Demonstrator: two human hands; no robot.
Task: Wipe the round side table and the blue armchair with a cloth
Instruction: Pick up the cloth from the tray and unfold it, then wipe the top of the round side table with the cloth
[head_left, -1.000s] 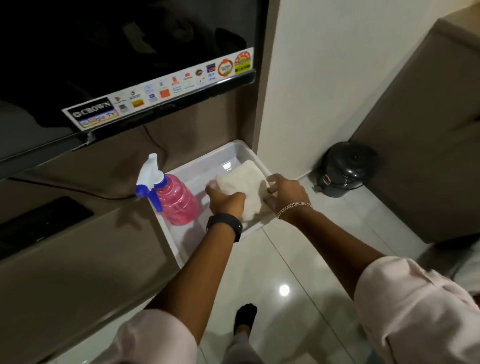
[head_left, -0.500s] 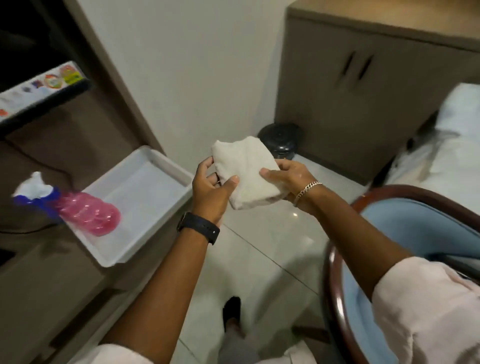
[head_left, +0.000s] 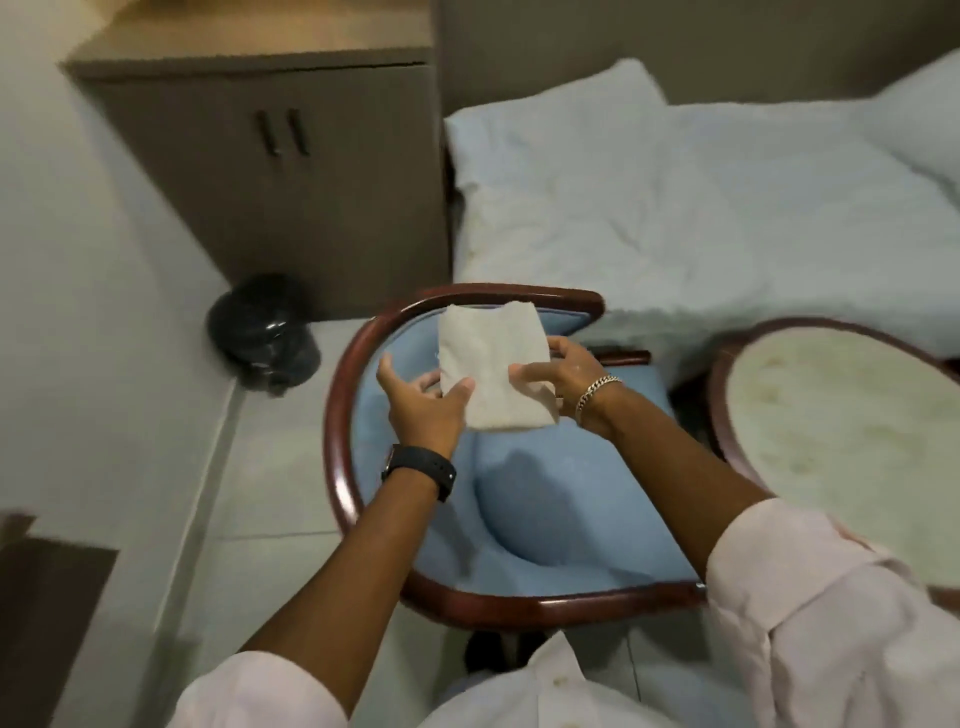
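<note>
We held folded off-white cloth above seat of blue upholstered armchair with dark red wooden frame. Left hand gripped cloth's left edge, thumb on top; right hand gripped right edge. Round pale-topped side table stood just right of armchair, beside bed.

Armchair sits left of the side table, bed behind both.

Cloth, polished wood and tile, as I see them from here.
I see a matt, nubby cream cloth, a blue armchair in soft matt fabric with a glossy dark wood rim, a dull mottled round side table and a shiny tiled floor.
</note>
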